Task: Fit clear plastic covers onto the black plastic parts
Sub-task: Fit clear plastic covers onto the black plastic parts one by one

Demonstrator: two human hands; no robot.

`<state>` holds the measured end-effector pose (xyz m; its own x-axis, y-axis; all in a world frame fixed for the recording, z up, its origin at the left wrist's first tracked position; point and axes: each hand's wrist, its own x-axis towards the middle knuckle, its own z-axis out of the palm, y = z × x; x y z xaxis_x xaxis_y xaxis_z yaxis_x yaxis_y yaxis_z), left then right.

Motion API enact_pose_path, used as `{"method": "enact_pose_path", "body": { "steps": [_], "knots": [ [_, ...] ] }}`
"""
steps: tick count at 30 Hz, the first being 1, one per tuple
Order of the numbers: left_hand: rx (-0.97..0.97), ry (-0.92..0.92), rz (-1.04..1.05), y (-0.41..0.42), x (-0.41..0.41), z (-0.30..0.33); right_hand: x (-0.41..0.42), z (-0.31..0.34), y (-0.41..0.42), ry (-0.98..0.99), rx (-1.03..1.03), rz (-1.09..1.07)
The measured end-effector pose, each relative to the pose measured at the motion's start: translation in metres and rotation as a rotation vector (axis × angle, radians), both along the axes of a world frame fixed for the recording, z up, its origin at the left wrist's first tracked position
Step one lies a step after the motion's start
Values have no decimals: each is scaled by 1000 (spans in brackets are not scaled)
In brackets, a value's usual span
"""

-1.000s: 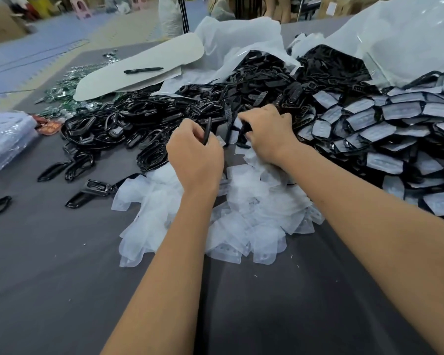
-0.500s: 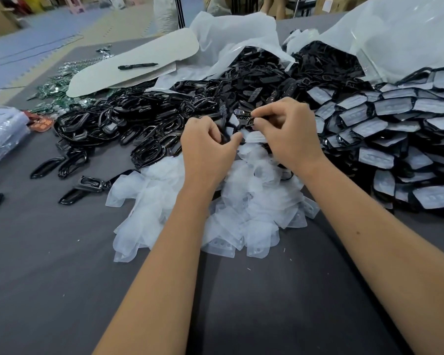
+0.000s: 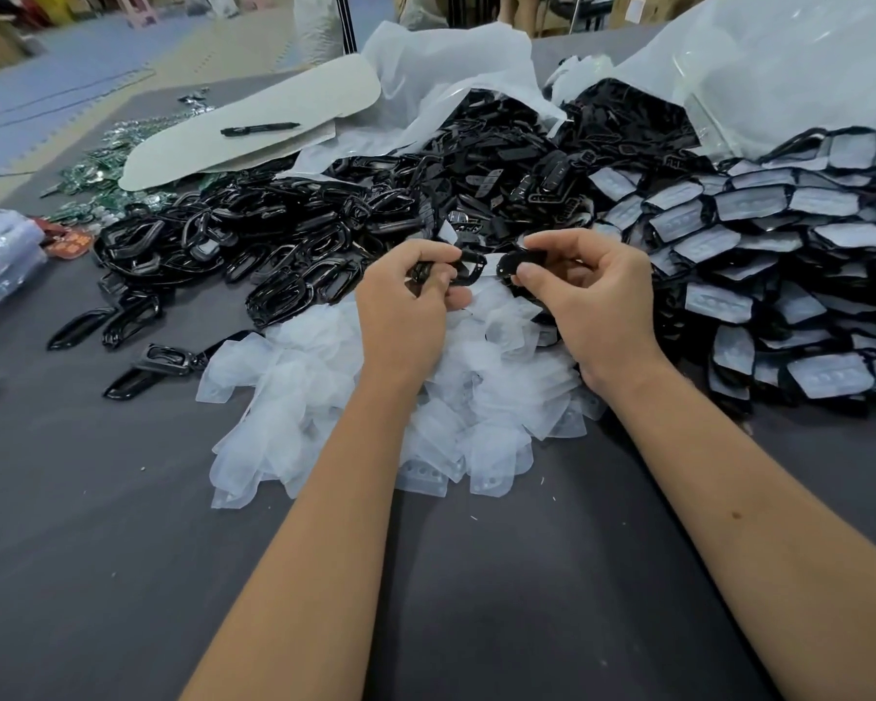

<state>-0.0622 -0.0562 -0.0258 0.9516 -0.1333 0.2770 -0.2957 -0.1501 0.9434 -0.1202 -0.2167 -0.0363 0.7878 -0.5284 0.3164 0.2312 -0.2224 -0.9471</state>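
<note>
Black plastic parts (image 3: 284, 245) sprawl in a loose heap to the left of the hands, uncovered stock waiting its turn. Now the action: the left hand (image 3: 405, 306) pinches a black part (image 3: 469, 268) with a pale cover on it, lifted just above the pile of clear covers (image 3: 324, 397), and the right hand (image 3: 592, 301) pinches a second dark piece (image 3: 509, 263) that touches the first (which piece is which, I cannot tell). My read is they are held up near eye level so the edges can be lined up and pressed home. Right of the hands, covered parts (image 3: 780, 245) stack up like shingles, probably to keep finished work apart. Everything sits on a dark grey table (image 3: 97, 548); behind the heap lie a pen (image 3: 259, 129) on pale card, white bags, blue floor mats beyond.
</note>
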Motion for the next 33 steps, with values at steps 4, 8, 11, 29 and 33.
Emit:
{"method": "enact_pose_path", "body": {
  "steps": [4,8,11,29,33],
  "knots": [
    [-66,13,-13,1,0,1,1,2,3,-44,30,7],
    [-125,64,-28,-1,2,-1,0,5,2,-83,25,-4],
    [-147,133,-66,-4,4,-4,-1,9,3,-112,62,59],
    [-277,216,-198,-7,5,-8,-2,9,15,8,-430,-26],
    [-295,204,-252,-6,6,-9,0,8,17,3,-398,-108]
  ]
}}
